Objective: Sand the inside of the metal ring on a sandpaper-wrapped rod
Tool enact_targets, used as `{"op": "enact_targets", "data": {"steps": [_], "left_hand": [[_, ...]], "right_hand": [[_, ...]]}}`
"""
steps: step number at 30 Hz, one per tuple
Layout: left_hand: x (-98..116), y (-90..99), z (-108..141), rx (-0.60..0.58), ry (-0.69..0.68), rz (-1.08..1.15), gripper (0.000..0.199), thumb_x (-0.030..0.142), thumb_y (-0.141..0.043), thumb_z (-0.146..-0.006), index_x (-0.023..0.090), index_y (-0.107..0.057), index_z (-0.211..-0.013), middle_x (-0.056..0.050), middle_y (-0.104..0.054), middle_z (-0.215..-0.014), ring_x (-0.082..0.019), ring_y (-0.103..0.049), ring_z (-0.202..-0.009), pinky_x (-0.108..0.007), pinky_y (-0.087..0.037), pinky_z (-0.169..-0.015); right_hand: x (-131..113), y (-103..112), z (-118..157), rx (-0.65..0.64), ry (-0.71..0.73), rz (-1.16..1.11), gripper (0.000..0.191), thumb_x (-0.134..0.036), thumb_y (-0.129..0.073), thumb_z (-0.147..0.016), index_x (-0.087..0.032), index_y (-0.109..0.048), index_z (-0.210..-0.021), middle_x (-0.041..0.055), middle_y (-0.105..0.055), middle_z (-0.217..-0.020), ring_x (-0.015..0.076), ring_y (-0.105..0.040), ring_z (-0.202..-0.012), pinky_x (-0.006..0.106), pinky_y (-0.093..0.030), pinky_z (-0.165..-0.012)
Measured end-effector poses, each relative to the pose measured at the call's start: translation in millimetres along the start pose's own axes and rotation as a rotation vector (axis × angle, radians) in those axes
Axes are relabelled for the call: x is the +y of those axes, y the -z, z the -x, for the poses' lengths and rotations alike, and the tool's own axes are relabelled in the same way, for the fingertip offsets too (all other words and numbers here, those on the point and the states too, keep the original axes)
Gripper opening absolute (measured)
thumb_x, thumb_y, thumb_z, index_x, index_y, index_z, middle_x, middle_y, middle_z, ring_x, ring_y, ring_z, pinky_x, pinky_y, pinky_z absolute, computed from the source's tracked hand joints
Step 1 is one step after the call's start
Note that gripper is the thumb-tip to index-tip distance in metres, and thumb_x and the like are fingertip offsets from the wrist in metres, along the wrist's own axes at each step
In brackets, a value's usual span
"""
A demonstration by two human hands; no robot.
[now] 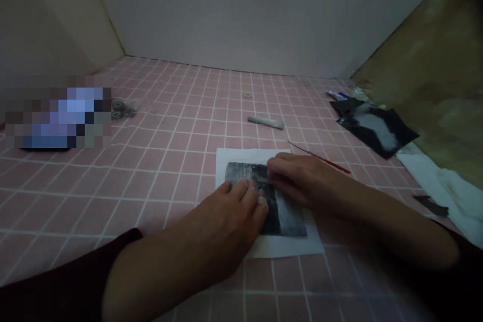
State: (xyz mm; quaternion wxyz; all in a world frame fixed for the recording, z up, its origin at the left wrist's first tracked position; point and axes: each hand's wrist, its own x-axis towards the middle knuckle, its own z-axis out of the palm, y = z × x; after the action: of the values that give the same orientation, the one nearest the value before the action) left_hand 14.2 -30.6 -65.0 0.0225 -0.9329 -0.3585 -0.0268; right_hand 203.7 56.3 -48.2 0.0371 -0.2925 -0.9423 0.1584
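A dark sheet that looks like sandpaper point(272, 214), streaked with pale grey powder, lies on a white sheet of paper point(260, 249). My left hand point(237, 216) presses on its left part with the fingers laid across it, a light band showing on one finger. Over the sheet's upper right edge is my right hand point(292, 176), thumb and fingers drawn together in a pinch. Whatever is between those fingertips is too small and dim to name. Just beyond the right hand rests a thin tool with a red handle point(337, 165).
A grey bar point(266, 122) and a small pale ring point(247, 94) lie farther back. Powdered black sheets point(372, 126), white cloth point(433, 176) and a black scrap point(432, 205) are at right. Several small rings point(121, 109) sit left, beside a pixelated screen point(68, 115). Walls enclose the pink tiled surface.
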Motion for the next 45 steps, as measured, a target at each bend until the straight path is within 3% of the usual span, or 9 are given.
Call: {"op": "enact_targets", "data": {"steps": [5, 10, 15, 20, 26, 31, 36, 42, 45], "left_hand": [[0.7, -0.3, -0.5, -0.006, 0.014, -0.012, 0.030, 0.018, -0.043, -0.086, 0.009, -0.054, -0.112, -0.018, -0.057, -0.111, -0.032, -0.050, -0.104, -0.047, -0.047, -0.082], [1.5, 0.1, 0.6, 0.005, 0.007, -0.008, 0.029, 0.017, -0.042, -0.087, 0.010, -0.054, -0.112, -0.019, -0.054, -0.119, -0.033, -0.048, -0.109, -0.046, -0.047, -0.083], [0.5, 0.8, -0.1, -0.017, 0.016, -0.001, 0.030, 0.017, -0.044, -0.085, 0.009, -0.054, -0.113, -0.018, -0.056, -0.113, -0.033, -0.049, -0.108, -0.047, -0.047, -0.084], [-0.2, 0.0, 0.2, -0.021, 0.017, -0.008, 0.030, 0.018, -0.042, -0.087, 0.010, -0.053, -0.113, -0.018, -0.054, -0.118, -0.034, -0.047, -0.112, -0.048, -0.047, -0.085], [0.9, 0.3, -0.8, -0.026, 0.019, 0.006, 0.030, 0.018, -0.041, -0.088, 0.009, -0.053, -0.114, -0.017, -0.056, -0.113, -0.032, -0.049, -0.107, -0.046, -0.047, -0.083], [1.6, 1.5, 0.4, -0.010, 0.005, 0.001, 0.028, 0.017, -0.042, -0.087, 0.010, -0.055, -0.111, -0.019, -0.055, -0.117, -0.033, -0.048, -0.109, -0.047, -0.047, -0.083], [1.1, 3.0, -0.9, -0.013, 0.012, 0.011, 0.028, 0.017, -0.043, -0.086, 0.009, -0.055, -0.110, -0.017, -0.058, -0.110, -0.032, -0.050, -0.104, -0.046, -0.048, -0.081], [0.9, 2.3, -0.1, -0.002, 0.001, -0.005, 0.027, 0.017, -0.041, -0.088, 0.009, -0.055, -0.110, -0.018, -0.056, -0.113, -0.033, -0.049, -0.107, -0.046, -0.048, -0.080], [1.1, 1.6, 0.6, -0.011, 0.000, -0.017, 0.028, 0.017, -0.042, -0.087, 0.009, -0.054, -0.111, -0.018, -0.056, -0.113, -0.034, -0.049, -0.107, -0.046, -0.048, -0.080]], "right_hand": [[-3.0, -6.9, -3.1, 0.135, 0.042, -0.080, 0.013, -0.016, -0.042, -0.092, -0.014, -0.054, -0.088, 0.0058, -0.054, -0.087, 0.0147, -0.052, -0.078, 0.026, -0.039, -0.070], [0.4, -1.8, -0.6, -0.004, -0.004, 0.005, 0.009, -0.014, -0.048, -0.088, -0.014, -0.054, -0.082, 0.0045, -0.054, -0.082, 0.0143, -0.051, -0.070, 0.026, -0.037, -0.065], [-0.1, -7.4, -3.6, 0.176, 0.029, -0.081, 0.003, -0.014, -0.047, -0.088, -0.015, -0.048, -0.086, 0.0038, -0.055, -0.083, 0.0135, -0.050, -0.073, 0.024, -0.037, -0.067], [2.7, -2.2, -0.6, 0.049, 0.047, -0.025, 0.012, -0.011, -0.050, -0.085, -0.017, -0.044, -0.077, 0.0005, -0.052, -0.074, 0.0124, -0.046, -0.065, 0.024, -0.034, -0.062], [-2.0, -7.7, -4.7, 0.160, 0.039, -0.084, 0.010, -0.016, -0.041, -0.092, -0.015, -0.050, -0.087, 0.0060, -0.055, -0.086, 0.0156, -0.051, -0.077, 0.027, -0.039, -0.069], [2.2, -0.7, -0.2, 0.003, 0.006, -0.002, 0.008, -0.014, -0.047, -0.088, -0.016, -0.052, -0.081, 0.0040, -0.055, -0.081, 0.0149, -0.051, -0.071, 0.027, -0.038, -0.067], [1.5, -9.4, -4.1, 0.183, 0.040, -0.099, 0.003, -0.014, -0.047, -0.089, -0.015, -0.049, -0.088, 0.0046, -0.056, -0.086, 0.0143, -0.050, -0.076, 0.025, -0.038, -0.068], [2.7, 0.0, -1.2, 0.039, 0.023, -0.007, 0.010, -0.011, -0.050, -0.084, -0.017, -0.047, -0.077, 0.0008, -0.054, -0.074, 0.0131, -0.047, -0.067, 0.025, -0.035, -0.064], [1.2, -5.0, -3.0, 0.127, 0.006, -0.026, 0.008, -0.013, -0.046, -0.088, -0.016, -0.052, -0.084, 0.0044, -0.055, -0.083, 0.0151, -0.050, -0.074, 0.026, -0.038, -0.068]]}}
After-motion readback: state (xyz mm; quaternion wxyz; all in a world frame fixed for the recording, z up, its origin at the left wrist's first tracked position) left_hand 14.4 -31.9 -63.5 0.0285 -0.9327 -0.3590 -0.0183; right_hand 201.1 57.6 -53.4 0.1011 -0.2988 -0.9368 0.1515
